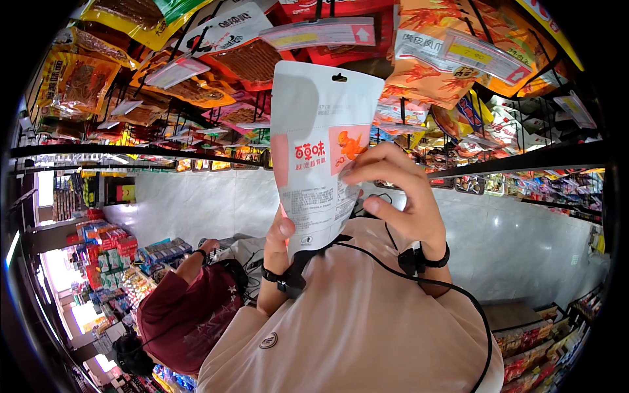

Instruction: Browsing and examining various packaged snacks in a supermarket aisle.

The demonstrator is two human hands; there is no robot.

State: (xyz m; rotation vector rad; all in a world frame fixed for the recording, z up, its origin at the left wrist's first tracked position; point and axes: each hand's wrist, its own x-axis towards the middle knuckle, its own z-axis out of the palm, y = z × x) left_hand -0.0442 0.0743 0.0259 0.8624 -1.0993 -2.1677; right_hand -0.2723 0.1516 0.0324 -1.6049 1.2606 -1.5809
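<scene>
A flat snack pouch (314, 144), white and pink with a hang hole at its top and small print low down, stands upright before my chest. My left hand (278, 239) grips its lower left edge, the thumb on the front and the other fingers hidden behind. Beside the pouch's right edge is my right hand (403, 196), its fingers curved and the thumb apart from them. The right fingertips overlap the pouch's edge; whether they press on it I cannot tell.
Racks of hanging snack bags (432, 59) with price tags (321, 34) fill the space ahead. A person in a dark red shirt (190, 314) is at the left, near shelves of boxed goods (108, 249). A black cable (481, 314) runs over my beige shirt.
</scene>
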